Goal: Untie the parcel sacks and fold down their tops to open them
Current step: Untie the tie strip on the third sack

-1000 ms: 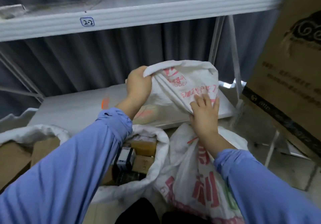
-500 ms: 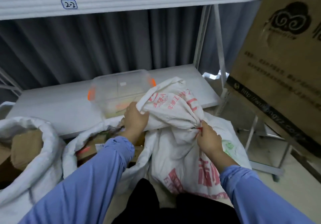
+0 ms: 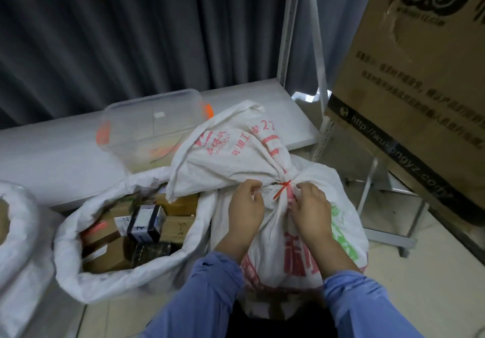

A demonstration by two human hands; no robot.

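A white woven parcel sack (image 3: 286, 248) with red and green print stands on the floor in front of me, its neck bunched and bound by a red tie (image 3: 282, 189). Its loose top (image 3: 231, 154) flops up and to the left. My left hand (image 3: 245, 207) pinches the bunched neck just left of the tie. My right hand (image 3: 309, 205) grips the neck just right of the tie, fingers curled at the knot. Left of it stands a second sack (image 3: 126, 277), its top folded down, with several boxes showing inside.
A third white sack (image 3: 18, 253) is at the far left edge. A clear plastic bin (image 3: 152, 127) with orange clips sits on the low white shelf (image 3: 275, 101). A large cardboard box (image 3: 420, 88) leans at the right beside the shelf legs (image 3: 367, 193).
The view dropped and the sack sank lower. My left hand let go of the floppy top and came down to the neck. Both hands now meet at the red tie.
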